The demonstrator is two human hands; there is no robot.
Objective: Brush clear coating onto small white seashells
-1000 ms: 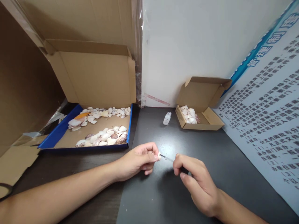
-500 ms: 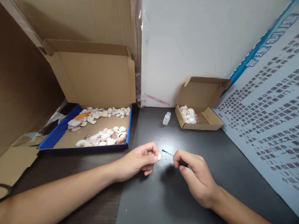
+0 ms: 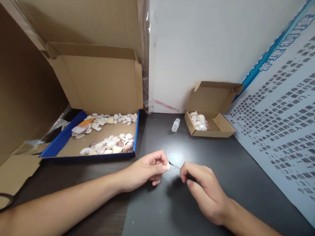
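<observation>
Hard to see: the brush (image 3: 175, 165) is thin and mostly buried in the right hand (image 3: 204, 191), only the dark tip and a bit of clear stem are seen. Whether the bristles actually touch the shell (image 3: 168, 166) can't be told.
Cut off: both forearms are clipped by the bottom edge, and a dark ring at the far left edge is only half shown.
Left hand (image 3: 147, 170): closed, the shell is pinched between thumb and fingertips, just above the mat (image 3: 221, 154).
Right hand: closed in a narrow pinch on the brush handle.
Change: half a second back a clear gap was seen between tip and shell, now the tip has been brought right up to it.
Brush axis: laid nearly flat, tip aimed left at the shell.
Bottle (image 3: 175, 125): stood open, behind the shell.
Tray (image 3: 59, 141): full of shells, left-behind the shell.
Small box (image 3: 221, 126): right-behind the shell, more shells inside.
</observation>
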